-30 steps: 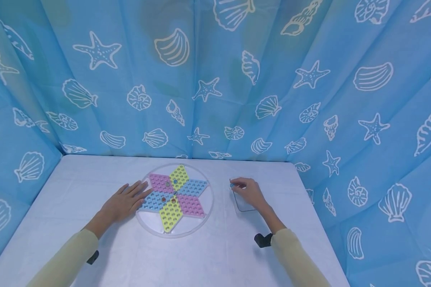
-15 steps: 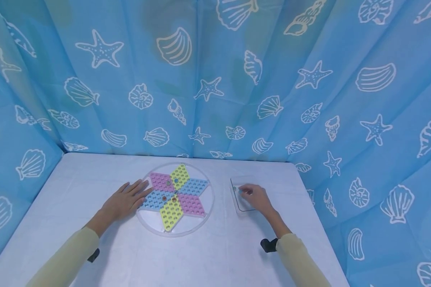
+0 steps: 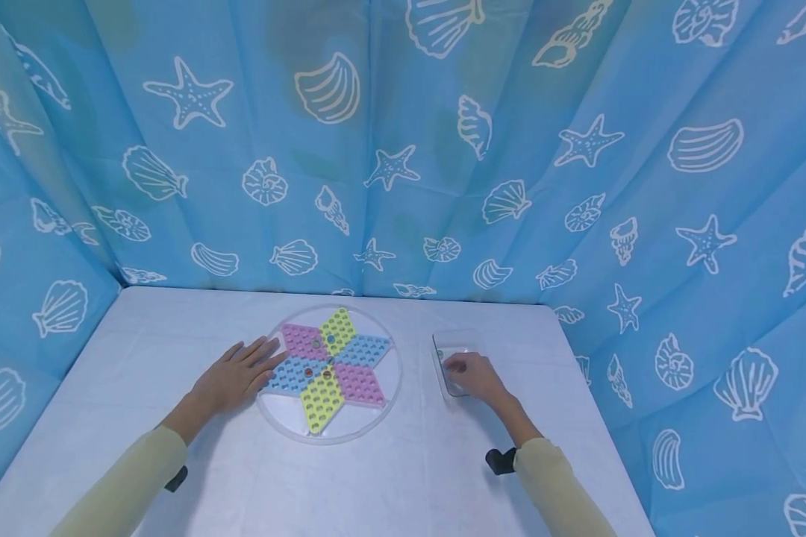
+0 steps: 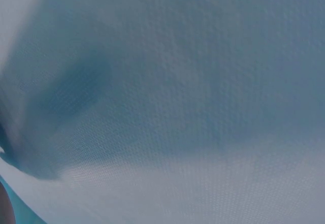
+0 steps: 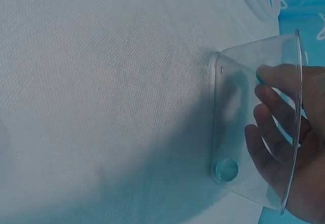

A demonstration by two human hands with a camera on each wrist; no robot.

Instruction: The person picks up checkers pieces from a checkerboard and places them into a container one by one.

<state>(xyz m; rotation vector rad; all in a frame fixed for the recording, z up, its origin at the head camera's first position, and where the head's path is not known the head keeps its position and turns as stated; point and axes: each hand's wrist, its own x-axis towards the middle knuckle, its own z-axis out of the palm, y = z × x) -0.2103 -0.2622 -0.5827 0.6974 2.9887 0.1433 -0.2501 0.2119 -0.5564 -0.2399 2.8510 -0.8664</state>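
Note:
My left hand (image 3: 231, 379) lies with fingers spread at the left rim of a round Chinese checkers board (image 3: 360, 383), fingertips over its edge. Its wrist view shows only white cloth and shadow. My right hand (image 3: 475, 375) reaches into a clear rectangular container (image 5: 254, 46). In the right wrist view, a teal marble (image 5: 259, 75), mostly hidden, shows at the thumb tip against the index finger. The other fingers are loosely bent. A second marble (image 5: 226, 170) rests in a corner of the container.
The board's coloured star holds several marbles near its centre, among them a blue marble (image 3: 330, 338) and a reddish marble (image 3: 308, 371). A white cloth covers the table (image 3: 349, 492). A blue shell-patterned curtain (image 3: 403, 224) stands behind and at both sides.
My right hand, with the blue-teal marble at its fingertips, has moved from the container's far left edge to inside it, further right and nearer. The left hand has stayed on the board's rim.

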